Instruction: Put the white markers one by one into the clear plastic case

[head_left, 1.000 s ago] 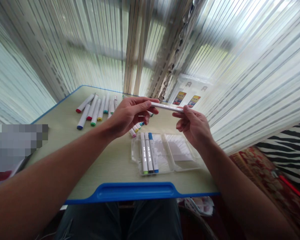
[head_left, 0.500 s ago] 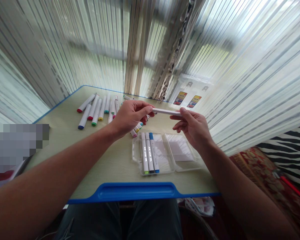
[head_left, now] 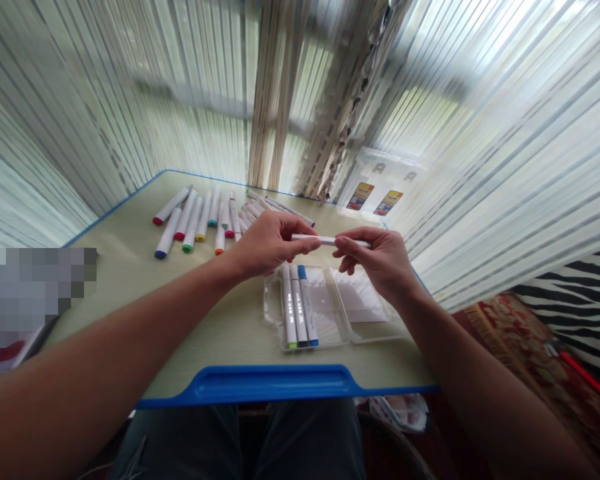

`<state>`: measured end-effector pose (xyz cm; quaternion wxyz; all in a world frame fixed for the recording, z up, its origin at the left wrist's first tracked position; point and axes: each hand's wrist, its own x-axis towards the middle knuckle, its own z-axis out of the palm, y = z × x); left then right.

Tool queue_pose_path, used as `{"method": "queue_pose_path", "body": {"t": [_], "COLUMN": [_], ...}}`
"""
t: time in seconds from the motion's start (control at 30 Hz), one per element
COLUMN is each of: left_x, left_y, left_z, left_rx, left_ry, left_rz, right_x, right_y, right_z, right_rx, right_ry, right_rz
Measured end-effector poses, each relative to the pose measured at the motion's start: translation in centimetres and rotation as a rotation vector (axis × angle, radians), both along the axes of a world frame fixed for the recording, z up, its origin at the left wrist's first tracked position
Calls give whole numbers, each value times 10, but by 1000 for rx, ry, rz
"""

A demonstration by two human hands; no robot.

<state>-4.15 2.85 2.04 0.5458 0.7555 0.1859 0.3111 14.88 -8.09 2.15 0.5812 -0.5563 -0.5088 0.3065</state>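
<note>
Curtains [head_left: 205, 87] hang behind the blue-edged table [head_left: 130, 287]. Loose markers [head_left: 199, 220] lie toward its far edge; an open case [head_left: 330, 317] sits near its front edge. Above the table, the left hand [head_left: 265, 247] and right hand [head_left: 380, 260] pinch a white marker [head_left: 329, 241] between them.

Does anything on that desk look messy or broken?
Nothing looks broken or spilled. The loose markers seem untidy: they lie at mixed angles on the desk, while three markers sit side by side in the open case.
</note>
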Motion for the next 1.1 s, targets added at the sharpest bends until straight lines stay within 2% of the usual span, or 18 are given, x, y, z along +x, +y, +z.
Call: {"method": "queue_pose_path", "body": {"t": [0.2, 0.37, 0.6, 0.83, 1.1], "left_x": [2, 2, 3, 3, 4], "left_y": [-3, -3, -2, 2, 3], "left_z": [-3, -4, -4, -5, -1], "left_rx": [149, 196, 157, 107, -46], "left_ry": [-6, 9, 1, -40, -98], "left_rz": [-74, -82, -84, -72, 22], "right_x": [-5, -6, -4, 3, 5], "right_y": [-3, -3, -2, 2, 3], "right_z": [3, 4, 3, -1, 3], "right_rx": [-7, -4, 14, -4, -6], "right_ry": [-158, -184, -129, 62, 239], "right_rz": [13, 15, 29, 71, 119]}}
